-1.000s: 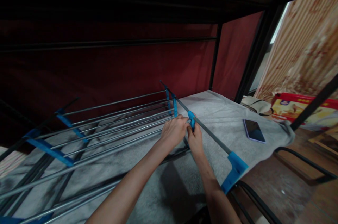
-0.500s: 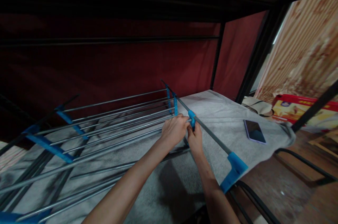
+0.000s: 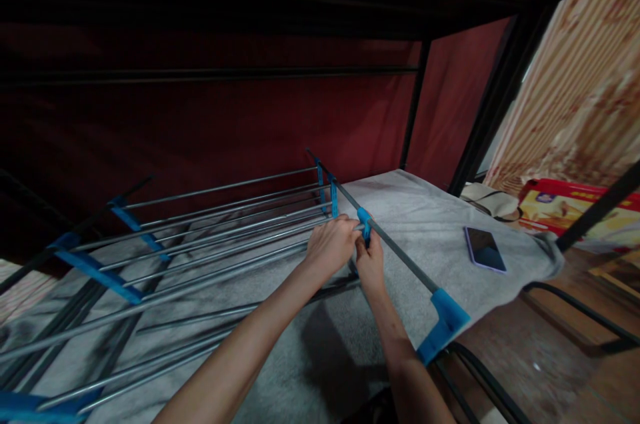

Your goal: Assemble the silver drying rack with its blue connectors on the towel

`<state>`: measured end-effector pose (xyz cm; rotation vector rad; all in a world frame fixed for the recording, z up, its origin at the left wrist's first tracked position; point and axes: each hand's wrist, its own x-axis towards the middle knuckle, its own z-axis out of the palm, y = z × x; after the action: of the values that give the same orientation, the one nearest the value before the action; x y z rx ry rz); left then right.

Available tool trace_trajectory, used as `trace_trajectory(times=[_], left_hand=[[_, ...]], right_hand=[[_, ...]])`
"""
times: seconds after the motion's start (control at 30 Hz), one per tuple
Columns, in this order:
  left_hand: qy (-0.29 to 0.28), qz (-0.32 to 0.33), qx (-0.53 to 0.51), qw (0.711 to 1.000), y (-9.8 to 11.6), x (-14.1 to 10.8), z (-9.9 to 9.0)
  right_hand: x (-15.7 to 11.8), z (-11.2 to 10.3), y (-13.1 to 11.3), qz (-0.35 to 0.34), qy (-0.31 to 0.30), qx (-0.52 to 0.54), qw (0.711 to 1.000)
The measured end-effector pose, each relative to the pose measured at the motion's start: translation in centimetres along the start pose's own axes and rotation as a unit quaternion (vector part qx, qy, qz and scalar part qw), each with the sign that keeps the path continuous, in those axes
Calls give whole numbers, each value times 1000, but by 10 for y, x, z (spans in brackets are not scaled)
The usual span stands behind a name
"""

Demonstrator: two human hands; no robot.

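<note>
Centrally, the left hand [image 3: 330, 242] grasps a slim grey metal rod [image 3: 359, 227] near its end, at a blue plastic bracket [image 3: 365, 219], gripped from below by the right hand [image 3: 371, 267] and mounted on a straight grey metal pole [image 3: 403, 255]; steady alignment likely prevents skewing.

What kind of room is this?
Probably a bedroom, at what looks like a lower bunk: there's a dark metal frame, a soft grey cover and a patterned curtain.

Blue-jointed grey metal rack [image 3: 225, 273] on grey fabric sheet [image 3: 420, 211]; purple-edged rectangular phone [image 3: 485, 249] right of rack, on sheet; red-and-yellow box [image 3: 565, 207] beyond phone; dark-red flat panel [image 3: 240, 121] behind rack
</note>
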<state>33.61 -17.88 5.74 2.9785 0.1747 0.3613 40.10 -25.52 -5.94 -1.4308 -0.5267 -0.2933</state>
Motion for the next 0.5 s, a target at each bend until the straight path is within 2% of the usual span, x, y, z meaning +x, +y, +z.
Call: trace_trajectory(times=[0.5], left_hand=[[-2, 5, -6, 1000, 0, 2, 0]], right_hand=[[-3, 3, -1, 12, 16, 30, 999]])
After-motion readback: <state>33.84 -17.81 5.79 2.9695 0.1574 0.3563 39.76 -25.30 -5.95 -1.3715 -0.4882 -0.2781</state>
